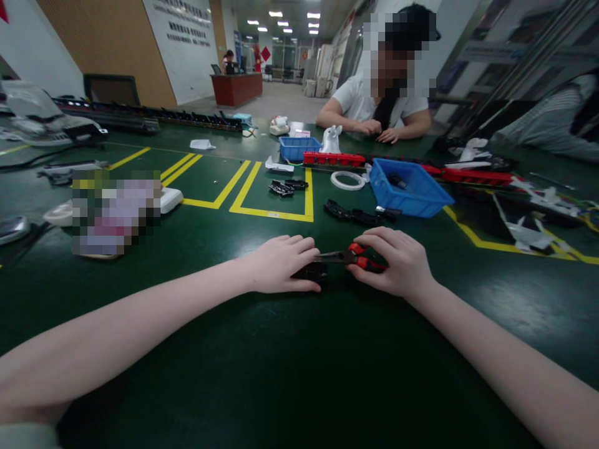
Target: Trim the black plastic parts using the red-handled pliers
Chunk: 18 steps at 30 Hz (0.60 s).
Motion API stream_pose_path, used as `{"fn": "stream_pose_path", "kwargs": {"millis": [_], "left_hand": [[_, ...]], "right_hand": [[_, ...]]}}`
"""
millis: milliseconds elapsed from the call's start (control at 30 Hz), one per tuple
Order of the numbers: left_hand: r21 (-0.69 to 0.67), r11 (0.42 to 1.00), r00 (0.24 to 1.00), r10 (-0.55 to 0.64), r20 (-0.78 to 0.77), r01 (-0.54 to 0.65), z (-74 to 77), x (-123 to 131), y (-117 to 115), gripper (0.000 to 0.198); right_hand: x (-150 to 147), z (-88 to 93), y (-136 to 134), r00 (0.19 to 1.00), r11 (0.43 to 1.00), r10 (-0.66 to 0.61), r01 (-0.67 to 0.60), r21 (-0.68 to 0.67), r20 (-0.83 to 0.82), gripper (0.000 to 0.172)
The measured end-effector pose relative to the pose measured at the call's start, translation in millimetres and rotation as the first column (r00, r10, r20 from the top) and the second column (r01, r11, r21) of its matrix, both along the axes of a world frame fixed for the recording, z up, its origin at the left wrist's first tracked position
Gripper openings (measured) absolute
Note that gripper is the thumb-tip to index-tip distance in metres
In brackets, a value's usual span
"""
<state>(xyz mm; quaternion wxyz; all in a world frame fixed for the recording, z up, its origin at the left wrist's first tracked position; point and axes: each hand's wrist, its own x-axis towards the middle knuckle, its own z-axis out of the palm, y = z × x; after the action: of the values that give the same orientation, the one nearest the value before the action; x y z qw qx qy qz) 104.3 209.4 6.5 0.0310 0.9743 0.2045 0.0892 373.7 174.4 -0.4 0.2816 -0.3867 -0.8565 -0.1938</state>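
Green tabletop [281, 386], yellow tape lines [309, 199]. 10 o'clock: tan slatted wall panel [107, 37]. 11 o'clock: white wall [196, 75] with dark lettering [187, 28], red desk [238, 90]. 12 o'clock: grey floor [285, 103], glass partition [290, 55] far back, rectangular ceiling lights [313, 15] lit.

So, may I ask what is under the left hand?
A black part can be seen under the left hand, its right end near the tips of the red-handled pliers. The rest cannot be seen; the hand covers it.
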Motion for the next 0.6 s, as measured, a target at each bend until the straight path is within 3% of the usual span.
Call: {"fn": "stream_pose_path", "kwargs": {"millis": [100, 367, 500, 600], "left_hand": [[0.030, 1.000, 1.000, -0.008, -0.006, 0.008, -1.2, -1, -1, 0.056], [-0.081, 0.997, 1.000, -0.007, -0.009, 0.006, 9.8, -1, 1, 0.072], [-0.158, 0.987, 0.998, 0.037, 0.054, -0.029, 27.9, -6, 5, 0.052], [-0.120, 0.991, 0.976, 0.075, 0.204, -0.051, 44.6, -22, -13, 0.033]], "right_hand": [[0, -0.5, 1, 1.000, 1.000, 0.006, -0.007, -0.013, -0.007, 0.032], [0, 1.7, -2, 0.995, 0.998, -0.014, 0.009, -0.058, -0.098, 0.030], [1, 2.5, -3, 0.986, 0.994, -0.020, 0.003, -0.105, -0.165, 0.027], [2, 2.3, -2, 0.983, 0.992, -0.006, -0.017, -0.122, -0.186, 0.027]]}}
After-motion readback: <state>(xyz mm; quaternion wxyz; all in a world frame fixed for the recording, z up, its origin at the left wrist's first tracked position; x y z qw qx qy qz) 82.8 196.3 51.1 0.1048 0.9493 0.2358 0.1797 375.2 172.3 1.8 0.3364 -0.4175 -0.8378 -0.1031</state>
